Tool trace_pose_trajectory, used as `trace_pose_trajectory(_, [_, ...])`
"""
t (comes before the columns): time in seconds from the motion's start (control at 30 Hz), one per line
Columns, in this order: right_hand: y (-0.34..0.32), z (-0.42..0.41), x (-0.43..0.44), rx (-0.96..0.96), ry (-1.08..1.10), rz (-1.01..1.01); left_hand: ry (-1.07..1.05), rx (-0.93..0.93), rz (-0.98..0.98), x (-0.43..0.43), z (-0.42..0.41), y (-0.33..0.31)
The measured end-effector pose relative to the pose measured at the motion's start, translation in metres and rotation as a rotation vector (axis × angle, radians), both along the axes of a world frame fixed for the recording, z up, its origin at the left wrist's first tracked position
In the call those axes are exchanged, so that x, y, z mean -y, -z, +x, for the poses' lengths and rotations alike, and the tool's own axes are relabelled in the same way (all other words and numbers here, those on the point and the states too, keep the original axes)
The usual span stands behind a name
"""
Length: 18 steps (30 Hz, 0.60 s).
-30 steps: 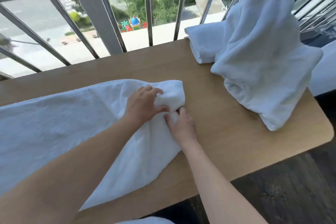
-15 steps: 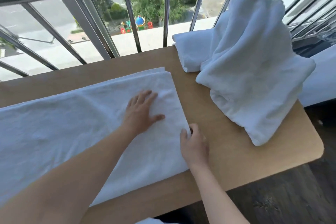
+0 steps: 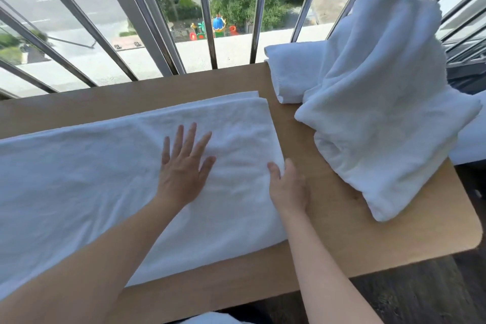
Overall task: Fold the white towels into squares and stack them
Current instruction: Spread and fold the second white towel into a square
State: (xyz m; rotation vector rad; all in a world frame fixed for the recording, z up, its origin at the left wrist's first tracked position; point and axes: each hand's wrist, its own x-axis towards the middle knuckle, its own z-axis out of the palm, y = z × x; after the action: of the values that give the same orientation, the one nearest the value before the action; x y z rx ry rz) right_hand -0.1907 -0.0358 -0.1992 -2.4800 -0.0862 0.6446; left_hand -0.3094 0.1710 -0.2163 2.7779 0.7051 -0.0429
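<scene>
A long white towel (image 3: 79, 179) lies flat across the wooden table (image 3: 355, 231), folded lengthwise, with its right end near the table's middle. My left hand (image 3: 184, 166) presses flat on it with fingers spread. My right hand (image 3: 288, 187) rests at the towel's right edge, thumb on top of the cloth and fingers at or under the edge. At the back right sits a folded white towel (image 3: 292, 71), and a crumpled heap of white towels (image 3: 381, 102) leans partly over it.
A metal railing (image 3: 168, 42) runs along the table's far side. The table's right end is rounded, and dark floor (image 3: 420, 294) lies below it. A white surface (image 3: 470, 139) adjoins the table on the right. Bare wood shows between the flat towel and the heap.
The bunched towel end has been spread flat. My left hand went from gripping cloth to lying flat on it; my right hand shifted to the towel's right edge.
</scene>
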Motion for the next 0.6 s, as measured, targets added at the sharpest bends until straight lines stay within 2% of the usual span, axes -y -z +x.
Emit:
trace_pose_trajectory(0.1, [0.003,0.003,0.008,-0.032,-0.096,-0.019,-0.230,-0.147,-0.041,-0.002,-0.037,0.010])
trace_pose_trajectory(0.27, [0.009,0.010,0.011,-0.031,-0.162,-0.003,-0.211,-0.201,0.025,-0.006,-0.025,0.021])
trace_pose_trajectory(0.37, [0.010,0.015,0.008,0.089,-0.102,-0.099,-0.160,-0.226,0.028,-0.012,-0.012,0.021])
trace_pose_trajectory(0.47, [0.008,-0.001,-0.018,0.384,-0.095,-0.189,-0.052,-0.240,0.039,-0.019,-0.012,0.019])
trace_pose_trajectory(0.53, [0.006,-0.022,-0.039,0.502,-0.182,-0.201,0.110,-0.191,0.029,-0.023,-0.022,0.014])
trace_pose_trajectory(0.6, [0.008,-0.048,-0.055,0.521,-0.354,-0.155,0.224,-0.143,0.006,-0.025,-0.042,0.011])
